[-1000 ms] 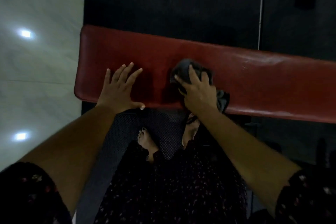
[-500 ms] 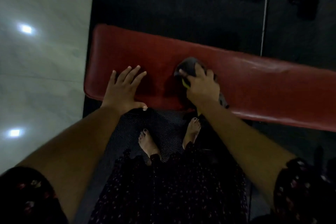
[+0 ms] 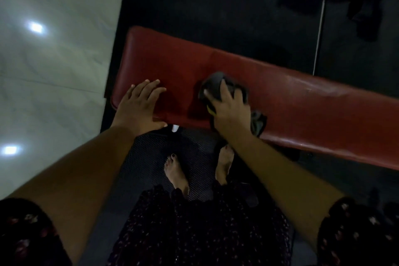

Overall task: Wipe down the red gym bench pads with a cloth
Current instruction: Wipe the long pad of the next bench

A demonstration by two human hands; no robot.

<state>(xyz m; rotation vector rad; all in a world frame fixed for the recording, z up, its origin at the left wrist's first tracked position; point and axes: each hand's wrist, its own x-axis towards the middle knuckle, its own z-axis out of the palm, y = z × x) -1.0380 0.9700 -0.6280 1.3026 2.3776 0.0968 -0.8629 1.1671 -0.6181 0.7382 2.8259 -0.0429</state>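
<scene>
A long red bench pad (image 3: pixel 302 101) runs from the middle left to the right edge of the view. My right hand (image 3: pixel 231 112) presses a bunched dark grey cloth (image 3: pixel 212 84) onto the pad near its middle, fingers curled over the cloth; a tail of the cloth hangs over the pad's near edge by my wrist. My left hand (image 3: pixel 140 108) lies flat on the pad's left end with straight, spread fingers and holds nothing.
Dark rubber flooring surrounds the bench, and pale glossy tiles (image 3: pixel 54 71) lie to the left. My bare feet (image 3: pixel 177 175) stand on a dark mesh mat below the pad. A thin pale bar (image 3: pixel 321 17) rises behind the bench at the right.
My right hand and the cloth have slid a little along the pad. The view has shifted left and down, so the bench sits further right. My left hand stays planted.
</scene>
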